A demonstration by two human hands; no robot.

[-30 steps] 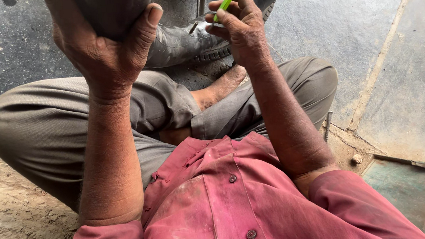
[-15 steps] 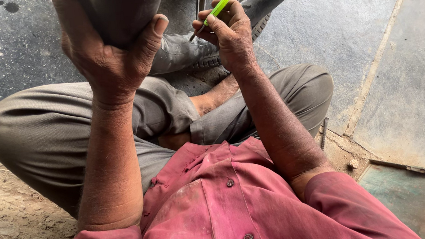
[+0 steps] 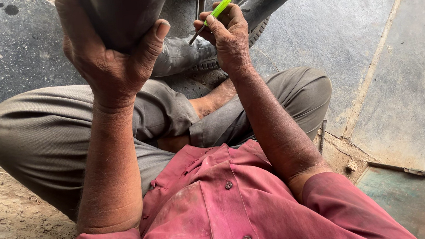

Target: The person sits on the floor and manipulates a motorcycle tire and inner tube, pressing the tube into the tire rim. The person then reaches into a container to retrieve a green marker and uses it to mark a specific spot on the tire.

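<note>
Left hand [image 3: 110, 62] is clamping the dark rubber tube [image 3: 125, 12] up near the face to steady it, while the right hand [image 3: 227, 35] is pinching a green-handled tool [image 3: 211, 17], tip angling toward the tube, above the crossed legs

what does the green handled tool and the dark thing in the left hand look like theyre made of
The green-handled tool in the right hand: handle looks like glossy bright plastic; the thin dark shaft is probably metal. The dark curved piece gripped by the left hand: matte, dull dark grey, smooth, likely rubber, though the look leaves it open. The floor: grey stone slabs with visible joints, dusty.
</note>
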